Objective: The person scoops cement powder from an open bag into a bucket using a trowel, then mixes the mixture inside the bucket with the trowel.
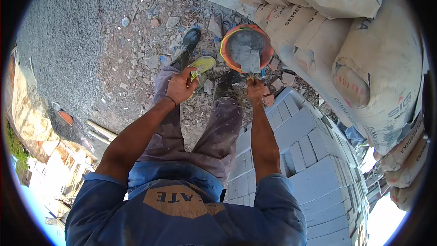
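Observation:
My right hand [256, 90] is wrapped round the handle of a trowel [250, 63]. The grey-coated, squarish blade reaches over an orange bucket [224, 51], which holds grey powder or mortar. In my left hand [181, 86] is a yellow-green object [203, 64] with a rounded end, gripped between thumb and fingers. It looks somewhat like a shoe or scoop, but its kind is unclear. It is held above the ground between my dark boots [191, 39], left of the bucket and apart from it.
Stacked cement sacks [314, 50] rise on the right, close beside the bucket. Grey blocks [302, 155] are piled near my right arm. Broken stones [215, 26] and rubble cover the ground, with gravel [68, 32] to the left. Wooden strips [101, 130] lie at lower left.

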Available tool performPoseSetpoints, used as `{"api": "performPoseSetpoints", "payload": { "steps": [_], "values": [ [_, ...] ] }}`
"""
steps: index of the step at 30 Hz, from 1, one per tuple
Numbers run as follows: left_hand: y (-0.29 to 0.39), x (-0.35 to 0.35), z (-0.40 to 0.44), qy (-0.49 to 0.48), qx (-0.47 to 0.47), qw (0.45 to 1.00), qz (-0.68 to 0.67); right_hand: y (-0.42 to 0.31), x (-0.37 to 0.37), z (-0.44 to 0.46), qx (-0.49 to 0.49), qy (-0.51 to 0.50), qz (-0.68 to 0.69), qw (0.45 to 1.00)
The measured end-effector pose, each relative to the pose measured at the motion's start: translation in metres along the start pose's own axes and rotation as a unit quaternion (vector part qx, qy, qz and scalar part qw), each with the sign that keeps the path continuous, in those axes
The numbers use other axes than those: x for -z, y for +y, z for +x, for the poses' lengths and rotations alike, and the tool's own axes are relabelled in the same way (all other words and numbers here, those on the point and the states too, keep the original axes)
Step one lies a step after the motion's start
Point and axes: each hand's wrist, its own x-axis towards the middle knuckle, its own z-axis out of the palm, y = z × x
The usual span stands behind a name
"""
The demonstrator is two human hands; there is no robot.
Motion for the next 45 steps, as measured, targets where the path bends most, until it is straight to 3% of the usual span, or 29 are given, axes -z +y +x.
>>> {"api": "performPoseSetpoints", "payload": {
  "steps": [1,3,5,9,10,12,16,18,21,22,24,25,30,33,36,39,43,45],
  "values": [
    [-0.006,-0.002,-0.008,0.003,-0.019,1.000,0.003,-0.012,0.010,0.001,0.001,-0.010,-0.011,1.000],
    [-0.017,-0.004,-0.023,0.000,0.000,1.000,-0.004,-0.030,0.028,0.010,-0.111,-0.099,0.051,0.988],
    [-0.032,-0.005,-0.036,0.014,-0.045,0.998,0.039,-0.039,0.025,0.017,-0.101,-0.093,0.018,0.990],
    [-0.065,-0.016,-0.054,0.000,-0.053,0.995,0.085,0.016,0.027,0.050,-0.050,-0.115,-0.058,0.990],
    [-0.072,-0.018,-0.058,-0.035,-0.023,0.995,0.094,-0.003,0.032,0.045,-0.050,-0.118,-0.066,0.990],
    [-0.085,-0.023,-0.066,-0.029,-0.030,0.994,0.096,-0.042,0.036,0.034,-0.134,-0.121,0.029,0.983],
    [-0.102,-0.035,-0.072,-0.003,-0.029,0.995,0.099,-0.054,0.046,0.039,-0.194,-0.120,0.046,0.973],
    [-0.104,-0.039,-0.069,-0.002,-0.027,0.995,0.094,-0.063,0.041,0.036,-0.153,-0.060,-0.119,0.979],
    [-0.101,-0.041,-0.060,0.003,-0.032,0.995,0.096,-0.018,0.044,0.059,-0.082,-0.096,-0.172,0.977],
    [-0.100,-0.042,-0.058,0.004,-0.037,0.994,0.101,-0.038,0.045,0.054,-0.081,-0.096,-0.174,0.977],
    [-0.097,-0.042,-0.055,0.003,-0.038,0.994,0.100,-0.080,0.047,0.047,0.042,-0.050,-0.375,0.925],
    [-0.097,-0.042,-0.053,0.000,-0.040,0.994,0.100,-0.090,0.048,0.048,0.040,-0.051,-0.375,0.925],
    [-0.097,-0.043,-0.051,-0.025,-0.022,0.995,0.095,-0.136,0.043,0.078,0.059,-0.123,-0.561,0.817],
    [-0.099,-0.047,-0.048,-0.037,-0.009,0.994,0.099,-0.139,0.030,0.119,0.103,-0.069,-0.577,0.807],
    [-0.102,-0.050,-0.046,-0.030,-0.013,0.995,0.098,-0.148,0.007,0.146,0.135,-0.084,-0.604,0.781],
    [-0.106,-0.051,-0.044,-0.031,-0.008,0.995,0.094,-0.105,-0.030,0.175,0.179,-0.115,-0.629,0.747],
    [-0.108,-0.049,-0.042,-0.019,-0.013,0.995,0.092,-0.125,-0.050,0.155,0.129,-0.135,-0.598,0.779],
    [-0.108,-0.046,-0.041,-0.019,-0.013,0.996,0.086,-0.123,-0.053,0.152,0.100,-0.182,-0.530,0.822]
  ]
}}
